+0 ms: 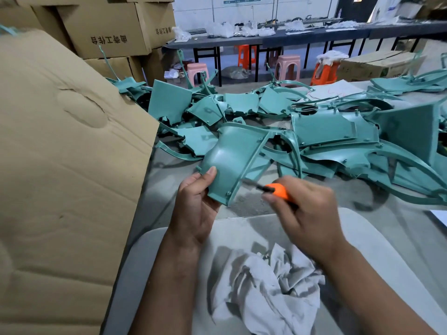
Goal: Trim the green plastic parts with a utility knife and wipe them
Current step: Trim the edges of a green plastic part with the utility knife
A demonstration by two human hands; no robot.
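Observation:
My left hand (196, 204) grips the lower end of a curved green plastic part (232, 158), thumb on its inner face, holding it above the grey table (387, 213). My right hand (304, 213) holds an orange utility knife (278, 191). Its dark blade points left at the part's right edge rail; the blade tip is blurred. A crumpled grey-white cloth (271, 291) lies in front of me, below both hands.
A heap of green plastic parts (326, 131) covers the table beyond my hands. A large cardboard flap (63, 165) stands at my left, with stacked cardboard boxes (108, 30) behind it. Pink and orange stools (287, 66) and a long dark bench stand farther back.

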